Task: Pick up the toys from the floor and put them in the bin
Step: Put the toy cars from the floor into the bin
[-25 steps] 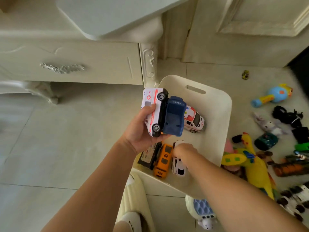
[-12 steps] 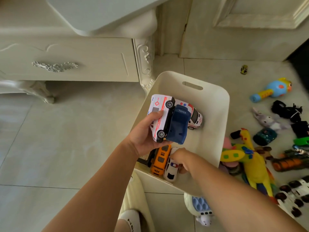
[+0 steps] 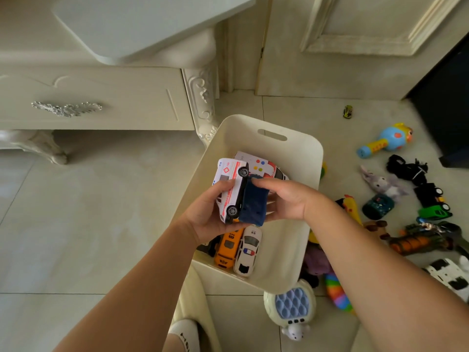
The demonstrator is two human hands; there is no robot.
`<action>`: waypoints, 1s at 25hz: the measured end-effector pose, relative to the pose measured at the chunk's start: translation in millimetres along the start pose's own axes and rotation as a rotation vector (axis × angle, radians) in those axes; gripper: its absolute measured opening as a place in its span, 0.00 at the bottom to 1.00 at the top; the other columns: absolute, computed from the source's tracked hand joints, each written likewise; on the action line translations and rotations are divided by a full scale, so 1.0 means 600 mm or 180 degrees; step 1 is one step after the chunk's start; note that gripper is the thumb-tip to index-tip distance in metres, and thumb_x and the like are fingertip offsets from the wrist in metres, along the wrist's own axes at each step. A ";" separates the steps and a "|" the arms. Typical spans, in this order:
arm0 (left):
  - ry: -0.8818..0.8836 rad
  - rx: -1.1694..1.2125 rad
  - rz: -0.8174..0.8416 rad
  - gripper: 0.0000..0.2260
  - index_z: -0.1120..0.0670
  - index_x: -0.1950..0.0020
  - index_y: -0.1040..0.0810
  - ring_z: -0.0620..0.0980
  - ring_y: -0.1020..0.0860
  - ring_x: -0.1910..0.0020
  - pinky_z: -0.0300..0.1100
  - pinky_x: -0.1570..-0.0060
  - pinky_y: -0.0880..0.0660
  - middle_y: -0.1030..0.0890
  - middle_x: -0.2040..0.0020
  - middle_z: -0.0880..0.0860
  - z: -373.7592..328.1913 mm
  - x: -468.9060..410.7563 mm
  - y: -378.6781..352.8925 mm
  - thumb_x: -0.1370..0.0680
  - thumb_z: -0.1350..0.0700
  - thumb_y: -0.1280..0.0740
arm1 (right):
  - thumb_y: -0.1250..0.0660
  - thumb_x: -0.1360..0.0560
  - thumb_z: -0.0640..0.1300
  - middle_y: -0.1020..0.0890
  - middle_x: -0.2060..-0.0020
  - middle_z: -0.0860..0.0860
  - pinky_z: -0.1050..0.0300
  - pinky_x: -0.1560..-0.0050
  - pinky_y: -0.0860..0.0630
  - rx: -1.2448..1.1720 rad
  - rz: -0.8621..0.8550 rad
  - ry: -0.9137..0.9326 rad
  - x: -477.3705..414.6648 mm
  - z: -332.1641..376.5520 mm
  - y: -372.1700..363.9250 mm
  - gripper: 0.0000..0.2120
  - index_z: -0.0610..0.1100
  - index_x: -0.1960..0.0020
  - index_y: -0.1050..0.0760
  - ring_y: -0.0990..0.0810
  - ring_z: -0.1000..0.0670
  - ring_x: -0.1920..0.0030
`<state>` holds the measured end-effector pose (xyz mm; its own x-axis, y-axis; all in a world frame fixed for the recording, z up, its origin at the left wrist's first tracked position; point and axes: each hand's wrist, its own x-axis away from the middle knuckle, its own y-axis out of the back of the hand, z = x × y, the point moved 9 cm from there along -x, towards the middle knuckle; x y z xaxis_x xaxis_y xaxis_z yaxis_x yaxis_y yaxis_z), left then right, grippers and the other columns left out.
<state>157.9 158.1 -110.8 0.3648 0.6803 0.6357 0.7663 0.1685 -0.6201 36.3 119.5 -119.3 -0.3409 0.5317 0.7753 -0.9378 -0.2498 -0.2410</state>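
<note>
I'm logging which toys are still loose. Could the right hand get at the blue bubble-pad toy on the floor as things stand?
Probably not at once: the right hand is closed on the blue truck over the bin. The bubble-pad toy lies uncovered beside the bin's near corner, so once that hand is free the way looks open.

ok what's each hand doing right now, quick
Left hand: closed around the white ambulance toy, above the bin.
Right hand: fingers closed on the blue toy truck beside the ambulance.

Blue truck point(image 3: 253, 203) blurred; black toy point(image 3: 209, 246) mostly hidden.
</note>
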 end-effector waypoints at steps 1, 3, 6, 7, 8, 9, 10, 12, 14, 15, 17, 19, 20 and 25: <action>-0.0007 -0.0082 -0.0092 0.20 0.52 0.38 0.25 0.62 0.19 0.42 0.62 0.41 0.25 0.18 0.42 0.60 -0.002 0.000 0.005 0.28 0.51 0.29 | 0.29 0.27 0.49 0.21 0.43 0.42 0.40 0.44 0.22 0.0009 -0.0124 0.0023 -0.005 -0.003 0.006 0.18 0.47 0.40 0.26 0.21 0.40 0.43; -0.0158 -0.0353 -0.0345 0.18 0.52 0.40 0.23 0.61 0.19 0.43 0.63 0.40 0.27 0.16 0.46 0.58 -0.022 0.000 0.019 0.28 0.50 0.29 | 0.27 0.28 0.51 0.20 0.45 0.44 0.45 0.49 0.20 0.0172 -0.0537 0.0130 -0.031 0.000 0.034 0.18 0.48 0.41 0.26 0.20 0.42 0.47; -0.0541 -0.0737 -0.0849 0.15 0.53 0.42 0.23 0.55 0.17 0.49 0.57 0.42 0.22 0.15 0.51 0.56 -0.067 0.003 0.042 0.26 0.50 0.29 | 0.23 0.33 0.51 0.18 0.48 0.45 0.49 0.52 0.20 0.0883 -0.1508 0.0171 -0.068 0.002 0.089 0.25 0.43 0.41 0.26 0.19 0.45 0.50; -0.0692 -0.0812 -0.0992 0.13 0.52 0.44 0.23 0.55 0.17 0.51 0.56 0.43 0.22 0.15 0.53 0.55 -0.079 0.003 0.048 0.26 0.51 0.29 | 0.23 0.34 0.50 0.19 0.48 0.45 0.50 0.50 0.20 0.1108 -0.1657 0.0118 -0.083 -0.002 0.097 0.26 0.41 0.41 0.27 0.19 0.45 0.49; -0.0808 -0.0891 -0.1094 0.11 0.50 0.46 0.23 0.56 0.18 0.50 0.56 0.43 0.21 0.16 0.53 0.55 -0.086 0.001 0.053 0.26 0.51 0.28 | 0.23 0.34 0.50 0.19 0.49 0.45 0.52 0.51 0.20 0.1345 -0.1695 0.0080 -0.099 -0.006 0.095 0.26 0.39 0.43 0.27 0.20 0.45 0.49; -0.0867 -0.0994 -0.1162 0.09 0.48 0.48 0.23 0.57 0.18 0.48 0.56 0.43 0.21 0.16 0.52 0.54 -0.090 -0.002 0.055 0.26 0.50 0.28 | 0.24 0.33 0.50 0.19 0.50 0.44 0.54 0.56 0.21 0.1624 -0.1677 0.0072 -0.114 -0.007 0.087 0.24 0.38 0.45 0.27 0.21 0.46 0.50; -0.0892 -0.1112 -0.1217 0.10 0.46 0.49 0.24 0.57 0.18 0.47 0.55 0.44 0.21 0.17 0.51 0.53 -0.091 -0.005 0.056 0.27 0.49 0.28 | 0.25 0.31 0.50 0.20 0.52 0.44 0.57 0.61 0.25 0.1873 -0.1631 0.0104 -0.130 -0.007 0.076 0.22 0.38 0.46 0.28 0.22 0.46 0.52; -0.0946 -0.1272 -0.1239 0.10 0.43 0.49 0.25 0.55 0.18 0.47 0.53 0.45 0.20 0.17 0.50 0.52 -0.096 -0.012 0.054 0.27 0.48 0.28 | 0.27 0.29 0.49 0.22 0.53 0.45 0.59 0.64 0.29 0.2078 -0.1615 0.0331 -0.158 -0.002 0.053 0.19 0.38 0.46 0.28 0.23 0.47 0.53; -0.0985 -0.1249 -0.1182 0.08 0.43 0.50 0.25 0.55 0.18 0.49 0.50 0.47 0.20 0.17 0.51 0.51 -0.103 -0.020 0.052 0.26 0.49 0.28 | 0.28 0.27 0.49 0.21 0.47 0.44 0.58 0.56 0.28 0.1734 -0.1631 0.0566 -0.186 -0.012 0.039 0.22 0.37 0.40 0.28 0.22 0.45 0.46; -0.0987 -0.1227 -0.1154 0.08 0.43 0.50 0.25 0.54 0.17 0.49 0.49 0.47 0.20 0.17 0.51 0.51 -0.104 -0.023 0.052 0.26 0.50 0.28 | 0.29 0.26 0.48 0.21 0.42 0.43 0.57 0.51 0.28 0.1555 -0.1706 0.0612 -0.195 -0.022 0.040 0.24 0.37 0.36 0.29 0.23 0.43 0.41; -0.0963 -0.1276 -0.1166 0.08 0.43 0.51 0.25 0.55 0.17 0.49 0.49 0.47 0.19 0.16 0.52 0.51 -0.104 -0.025 0.053 0.26 0.50 0.28 | 0.31 0.25 0.48 0.24 0.35 0.42 0.55 0.45 0.29 0.1313 -0.1981 0.0496 -0.196 -0.048 0.053 0.27 0.38 0.31 0.33 0.25 0.41 0.36; -0.0923 -0.1404 -0.1189 0.08 0.42 0.51 0.24 0.56 0.17 0.50 0.52 0.47 0.19 0.16 0.52 0.52 -0.099 -0.030 0.055 0.27 0.49 0.28 | 0.31 0.24 0.47 0.27 0.33 0.41 0.53 0.40 0.29 0.1381 -0.2091 0.0246 -0.198 -0.073 0.067 0.28 0.37 0.30 0.36 0.27 0.41 0.34; -0.0902 -0.1408 -0.1172 0.08 0.42 0.51 0.24 0.56 0.16 0.50 0.54 0.47 0.19 0.15 0.52 0.53 -0.095 -0.032 0.054 0.27 0.48 0.27 | 0.31 0.25 0.46 0.26 0.35 0.40 0.52 0.40 0.28 0.1508 -0.1957 0.0088 -0.202 -0.085 0.065 0.27 0.37 0.31 0.35 0.26 0.41 0.36; -0.0449 -0.1663 -0.1502 0.16 0.47 0.44 0.24 0.54 0.18 0.50 0.51 0.47 0.20 0.17 0.49 0.54 -0.056 -0.040 0.086 0.28 0.44 0.28 | 0.42 0.20 0.44 0.23 0.46 0.41 0.54 0.50 0.29 0.1536 -0.1636 -0.0103 -0.190 -0.075 0.048 0.17 0.34 0.37 0.28 0.24 0.42 0.46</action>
<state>206.4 126.4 -142.4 -0.1125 0.7108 0.6944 0.9913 0.1279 0.0298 44.8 88.4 -240.9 0.1467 0.6563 0.7401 -0.8431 -0.3084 0.4405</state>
